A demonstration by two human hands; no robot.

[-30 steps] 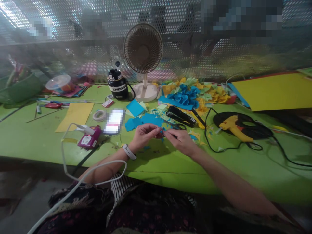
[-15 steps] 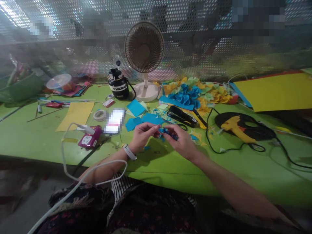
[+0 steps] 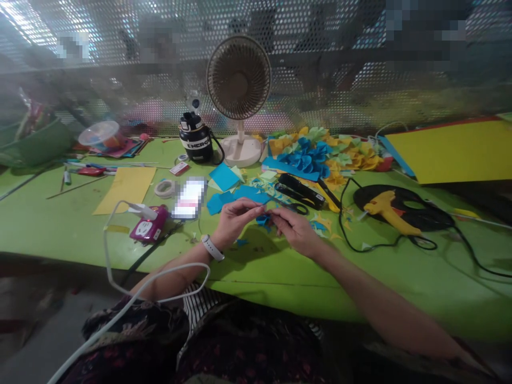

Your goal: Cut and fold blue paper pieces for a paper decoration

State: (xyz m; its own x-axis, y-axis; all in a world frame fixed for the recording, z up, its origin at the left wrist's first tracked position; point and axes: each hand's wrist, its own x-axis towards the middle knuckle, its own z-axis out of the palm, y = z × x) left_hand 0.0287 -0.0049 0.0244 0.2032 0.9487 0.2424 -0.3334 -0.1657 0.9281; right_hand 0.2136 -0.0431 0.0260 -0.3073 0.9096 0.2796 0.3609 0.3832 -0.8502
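There, over the near middle of the green worktop [image 3: 60, 234], the left hand [image 3: 234, 221] and the right hand [image 3: 295, 230] met fingertip to fingertip. Both were pinched narrowly on a small blue paper piece [image 3: 263, 218] held between them; whether it touched the surface could not be told. A white watch [image 3: 211, 248] sat on the left wrist. Just beyond the hands lay blue paper sheets [image 3: 236, 196] and, to their right, a black stapler [image 3: 299, 189]. Farther back stood a fan [image 3: 239, 80] with a black bottle [image 3: 195, 143] on its left and a heap of folded paper flowers [image 3: 320, 152] on its right. A yellow glue gun [image 3: 386, 210] lay well to the right, and a pink power strip [image 3: 146, 229] lay to the left.
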